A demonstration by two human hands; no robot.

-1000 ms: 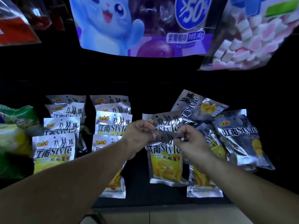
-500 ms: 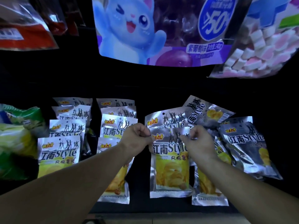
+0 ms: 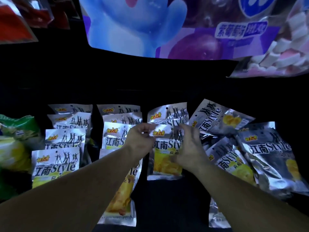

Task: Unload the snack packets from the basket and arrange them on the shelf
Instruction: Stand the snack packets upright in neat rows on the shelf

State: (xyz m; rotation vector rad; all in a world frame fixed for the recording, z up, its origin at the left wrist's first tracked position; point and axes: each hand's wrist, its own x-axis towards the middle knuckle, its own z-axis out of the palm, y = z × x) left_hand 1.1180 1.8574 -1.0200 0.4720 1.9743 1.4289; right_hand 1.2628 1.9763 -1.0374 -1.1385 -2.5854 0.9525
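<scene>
A silver and yellow snack packet (image 3: 166,156) lies on the dark shelf (image 3: 167,203) in the third column, overlapping another packet (image 3: 167,114) behind it. My left hand (image 3: 139,141) pinches its top left corner and my right hand (image 3: 189,144) grips its top right edge. Two neat overlapping columns of the same packets lie at the left (image 3: 65,141) and centre-left (image 3: 117,131). Several loose packets (image 3: 267,154) lie in a jumble at the right. No basket is in view.
Green and yellow bags (image 3: 15,148) crowd the shelf's left end. Overhead hang a large purple and blue candy bag (image 3: 167,25), a marshmallow bag (image 3: 284,52) and red bags (image 3: 15,19). Bare dark shelf shows in front of the held packet.
Both hands have moved the held packet farther back on the shelf, up against the packet behind it. The camera has moved closer to the shelf.
</scene>
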